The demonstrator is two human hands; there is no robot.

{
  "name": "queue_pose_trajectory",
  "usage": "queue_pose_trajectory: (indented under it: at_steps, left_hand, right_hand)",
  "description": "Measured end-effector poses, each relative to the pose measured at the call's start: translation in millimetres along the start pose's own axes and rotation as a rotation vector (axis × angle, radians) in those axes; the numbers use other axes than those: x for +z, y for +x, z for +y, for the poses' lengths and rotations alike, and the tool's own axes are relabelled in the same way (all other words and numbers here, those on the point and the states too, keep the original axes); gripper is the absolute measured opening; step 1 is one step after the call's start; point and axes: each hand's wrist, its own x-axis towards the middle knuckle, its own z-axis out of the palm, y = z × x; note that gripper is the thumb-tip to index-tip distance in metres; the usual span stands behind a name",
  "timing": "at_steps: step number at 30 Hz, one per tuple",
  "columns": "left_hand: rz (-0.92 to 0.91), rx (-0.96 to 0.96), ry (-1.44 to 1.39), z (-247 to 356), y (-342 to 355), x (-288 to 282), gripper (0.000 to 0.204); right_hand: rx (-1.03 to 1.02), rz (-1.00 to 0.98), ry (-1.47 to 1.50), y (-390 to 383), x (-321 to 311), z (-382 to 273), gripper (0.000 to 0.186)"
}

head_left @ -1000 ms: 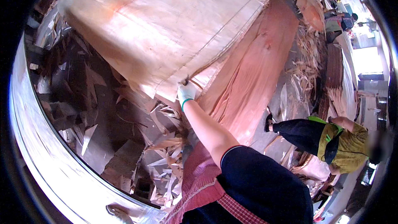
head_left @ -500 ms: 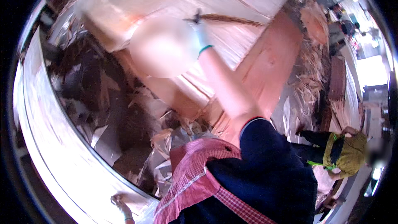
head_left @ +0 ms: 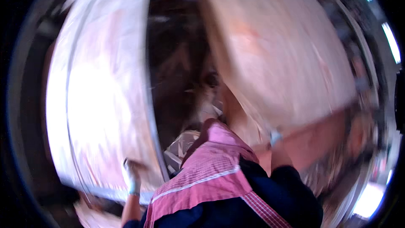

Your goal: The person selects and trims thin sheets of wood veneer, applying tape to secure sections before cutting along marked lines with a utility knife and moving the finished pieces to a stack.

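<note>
My left hand [head_left: 130, 173], in a pale glove, is over the near end of a long pale table [head_left: 99, 114] on the left. A brown patch lies right by its fingers, and blur hides how they are bent. My right hand [head_left: 275, 138], in a light blue glove, is at the near edge of a stack of pale wood veneer sheets [head_left: 287, 55] on the right. Its fingers are smeared by motion, so I cannot make out whether they grip the edge.
Between table and stack runs a dark gap [head_left: 177, 55] with scraps on its floor. Reddish veneer [head_left: 316, 137] lies beyond my right hand. Torn scraps [head_left: 358, 139] lie at the far right. My pink checked apron [head_left: 211, 164] fills the lower middle.
The view has swung left, bringing the whole table in. My right hand has come back from far over the sheets to their near edge; the brown strip by it no longer shows.
</note>
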Motion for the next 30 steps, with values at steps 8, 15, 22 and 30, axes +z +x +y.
queue_pose_trajectory:
  at_steps: [8, 15, 22, 30]
  left_hand:
    - [0.182, 0.421, 0.889, 45.8, -3.8, -0.3, 0.019]
    - [0.542, 0.064, 0.878, 80.0, 43.0, 35.0, 0.015]
    - [0.720, -0.151, 0.646, 142.0, 90.1, 114.8, 0.017]
    - [1.116, -0.243, 0.663, 82.8, 143.6, -0.6, 0.022]
  right_hand:
    - [0.028, -0.109, -0.488, 112.8, 167.9, -178.3, 0.033]
    - [-0.909, -0.696, -0.516, -64.9, 574.8, -451.1, 0.031]
    - [-2.008, -1.647, -0.971, -373.0, 730.8, -385.0, 0.025]
    - [-2.337, -1.742, -1.659, -485.9, 744.9, -228.8, 0.030]
